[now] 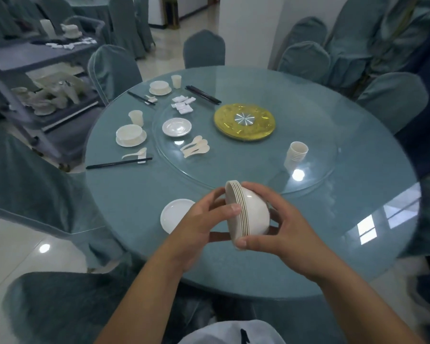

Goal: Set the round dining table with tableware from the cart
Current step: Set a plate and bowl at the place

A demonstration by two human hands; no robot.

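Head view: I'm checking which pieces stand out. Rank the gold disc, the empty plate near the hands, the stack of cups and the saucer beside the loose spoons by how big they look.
Largest to smallest as they look:
1. gold disc
2. empty plate, though it lies nearest the camera, which may flatter it
3. saucer and stack of cups: too alike in apparent size to rank.

A person's left hand [204,219] covers the near right edge of a small white plate [175,214] on the round table [333,219], and the open mouths of the stacked bowls [246,212] face away behind its fingers. The serving cart [35,78] is cut off at the left edge, its piled crockery [50,95] blurred. Blur smears the chairs [392,100] at right.
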